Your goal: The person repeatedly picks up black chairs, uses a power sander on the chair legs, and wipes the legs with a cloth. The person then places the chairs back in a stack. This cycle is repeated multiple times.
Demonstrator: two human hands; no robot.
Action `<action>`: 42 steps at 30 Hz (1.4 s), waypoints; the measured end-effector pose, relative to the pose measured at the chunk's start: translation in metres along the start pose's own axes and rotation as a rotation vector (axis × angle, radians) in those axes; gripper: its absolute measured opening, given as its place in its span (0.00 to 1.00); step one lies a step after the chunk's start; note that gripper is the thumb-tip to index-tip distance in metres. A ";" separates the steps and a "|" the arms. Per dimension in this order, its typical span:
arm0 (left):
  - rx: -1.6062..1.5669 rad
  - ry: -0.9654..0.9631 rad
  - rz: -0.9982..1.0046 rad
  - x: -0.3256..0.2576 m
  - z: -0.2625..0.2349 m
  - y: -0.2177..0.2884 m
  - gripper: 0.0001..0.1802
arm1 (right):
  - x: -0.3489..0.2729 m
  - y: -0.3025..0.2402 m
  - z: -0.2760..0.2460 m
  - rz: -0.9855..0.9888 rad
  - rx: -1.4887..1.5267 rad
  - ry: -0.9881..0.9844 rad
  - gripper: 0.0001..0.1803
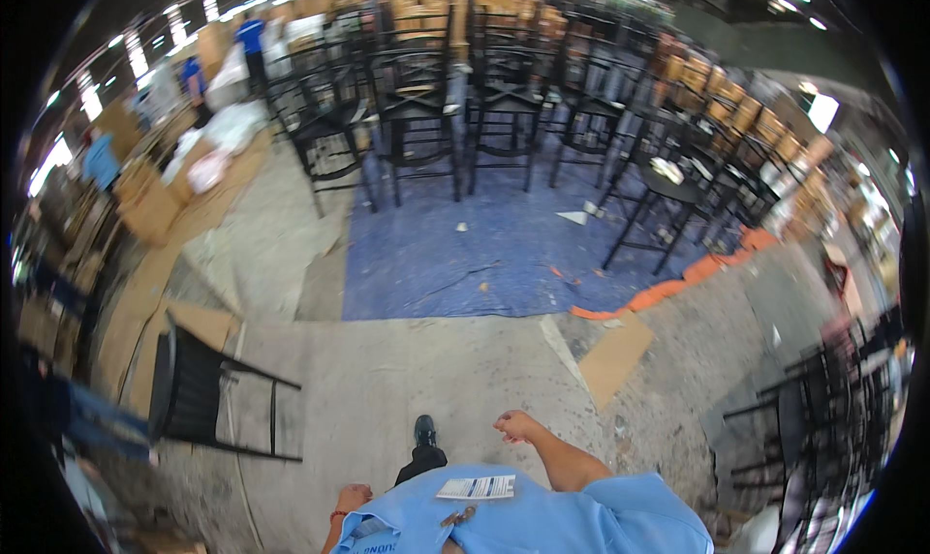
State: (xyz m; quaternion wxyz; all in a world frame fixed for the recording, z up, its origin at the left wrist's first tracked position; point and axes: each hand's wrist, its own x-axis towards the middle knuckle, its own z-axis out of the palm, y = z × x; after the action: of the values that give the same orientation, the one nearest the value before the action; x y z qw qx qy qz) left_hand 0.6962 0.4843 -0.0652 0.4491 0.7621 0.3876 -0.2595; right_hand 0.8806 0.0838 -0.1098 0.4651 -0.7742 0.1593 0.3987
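Meanwhile, short of a blue tarp [426, 263] bearing black bar chairs [504, 100], the right hand [516, 425] hangs unclenched, the left hand [355, 497] of indiscernible grip.

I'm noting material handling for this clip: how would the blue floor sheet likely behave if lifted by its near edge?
The blue sheet would probably be floppy, folding rather than staying flat, as creases run across it. It might resist lifting farther back, where legs of black chairs stand on it.
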 end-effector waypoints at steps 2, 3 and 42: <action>0.188 -0.062 0.077 0.035 -0.002 0.038 0.12 | 0.001 0.012 -0.026 0.031 -0.037 0.104 0.21; 0.290 -0.090 0.132 0.052 -0.006 0.051 0.12 | -0.003 0.012 -0.041 0.141 -0.070 0.110 0.21; 1.365 -0.679 1.265 0.334 0.592 0.922 0.14 | 0.147 0.101 -0.728 0.576 0.797 0.719 0.15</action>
State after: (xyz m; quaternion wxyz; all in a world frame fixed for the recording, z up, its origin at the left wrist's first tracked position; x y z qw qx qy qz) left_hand 1.6163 -0.1937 -0.1411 0.0567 0.8093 -0.4726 -0.3442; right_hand 1.2527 -0.5665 -0.1007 0.5097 -0.5525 0.6462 0.1318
